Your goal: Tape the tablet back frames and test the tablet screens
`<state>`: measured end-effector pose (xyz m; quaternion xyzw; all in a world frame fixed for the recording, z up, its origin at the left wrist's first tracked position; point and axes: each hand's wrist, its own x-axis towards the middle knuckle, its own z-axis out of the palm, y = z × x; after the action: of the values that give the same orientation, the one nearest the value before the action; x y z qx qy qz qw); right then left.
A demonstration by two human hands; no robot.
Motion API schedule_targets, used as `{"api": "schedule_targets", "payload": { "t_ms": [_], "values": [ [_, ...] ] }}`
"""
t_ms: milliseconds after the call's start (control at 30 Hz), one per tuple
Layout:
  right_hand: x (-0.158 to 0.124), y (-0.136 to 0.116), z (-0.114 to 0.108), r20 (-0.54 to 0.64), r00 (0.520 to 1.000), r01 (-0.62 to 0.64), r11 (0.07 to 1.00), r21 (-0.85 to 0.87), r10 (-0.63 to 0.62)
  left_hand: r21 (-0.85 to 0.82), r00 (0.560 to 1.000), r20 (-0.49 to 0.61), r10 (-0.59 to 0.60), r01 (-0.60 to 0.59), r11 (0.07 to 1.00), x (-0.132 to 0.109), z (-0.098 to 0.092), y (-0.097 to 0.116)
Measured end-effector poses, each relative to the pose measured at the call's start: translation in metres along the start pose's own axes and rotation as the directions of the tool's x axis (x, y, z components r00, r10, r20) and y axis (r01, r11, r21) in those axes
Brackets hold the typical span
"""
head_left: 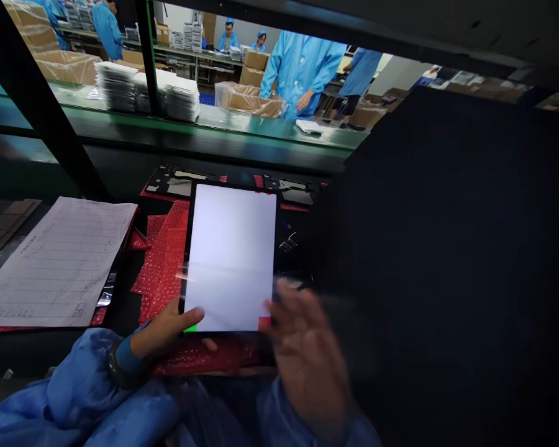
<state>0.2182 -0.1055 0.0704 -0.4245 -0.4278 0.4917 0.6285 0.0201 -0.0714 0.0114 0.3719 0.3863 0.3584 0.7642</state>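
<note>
A tablet [233, 254] with a lit white screen is held upright before me. It shows a green square at the lower left corner, a red one at the lower right, and small red marks along the top. My left hand [170, 326] grips the lower left corner, thumb over the front and a fingertip showing below the edge. My right hand [307, 347] is motion-blurred beside the lower right corner, its fingers apart and partly over the red square. Faint pale streaks cross the lower screen; I cannot tell what they are. Red bubble wrap [165, 261] lies behind and under the tablet.
A printed form [60, 261] lies at left. Dark panels [291, 189] rest on bubble wrap behind the tablet. A large black surface [461, 267] fills the right side. Beyond, a green conveyor [242, 127] carries stacks of white items [181, 99]; a co-worker in blue [305, 68] stands there.
</note>
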Motion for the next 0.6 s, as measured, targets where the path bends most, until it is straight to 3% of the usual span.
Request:
{"api": "schedule_targets", "payload": {
  "t_ms": [67, 100, 133, 200, 267, 333, 400, 500, 533, 600],
  "values": [
    [0.005, -0.001, 0.009, -0.255, 0.932, 0.238, 0.966, -0.103, -0.257, -0.036, 0.997, 0.073, 0.004, -0.001, 0.999, -0.002, 0.001, 0.0],
    [0.005, 0.001, 0.013, -0.26, 0.89, 0.322, 0.92, -0.222, -0.374, -0.058, 0.995, 0.095, 0.003, 0.003, 0.998, -0.003, 0.001, -0.002],
    [0.002, 0.006, 0.018, -0.191, 0.863, 0.386, 0.854, -0.35, -0.468, -0.09, 0.995, 0.103, 0.003, 0.006, 0.996, -0.003, 0.0, -0.004],
    [-0.007, 0.02, 0.025, 0.08, 0.819, 0.503, 0.646, -0.574, -0.567, -0.172, 0.995, 0.102, 0.0, 0.018, 0.985, -0.002, -0.003, -0.011],
    [-0.017, 0.039, 0.029, 0.344, 0.713, 0.647, 0.384, -0.659, -0.611, -0.235, 0.996, 0.087, 0.009, 0.012, 0.972, 0.001, -0.008, -0.019],
    [-0.026, 0.057, 0.03, 0.473, 0.605, 0.722, 0.191, -0.665, -0.64, -0.264, 0.995, 0.096, 0.007, 0.019, 0.964, 0.005, -0.012, -0.025],
    [-0.031, 0.07, 0.031, 0.531, 0.591, 0.72, 0.101, -0.686, -0.607, -0.278, 0.995, 0.101, 0.006, 0.022, 0.96, 0.007, -0.014, -0.029],
    [-0.034, 0.076, 0.031, 0.6, 0.639, 0.698, 0.036, -0.715, -0.482, -0.287, 0.995, 0.101, 0.018, 0.012, 0.958, 0.007, -0.014, -0.03],
    [-0.035, 0.076, 0.029, 0.606, 0.64, 0.702, 0.039, -0.711, -0.473, -0.285, 0.995, 0.1, 0.022, 0.007, 0.958, 0.006, -0.014, -0.03],
    [-0.034, 0.076, 0.022, 0.532, 0.622, 0.697, 0.098, -0.71, -0.575, -0.277, 0.993, 0.118, 0.016, 0.017, 0.961, 0.004, -0.014, -0.027]
  ]
}}
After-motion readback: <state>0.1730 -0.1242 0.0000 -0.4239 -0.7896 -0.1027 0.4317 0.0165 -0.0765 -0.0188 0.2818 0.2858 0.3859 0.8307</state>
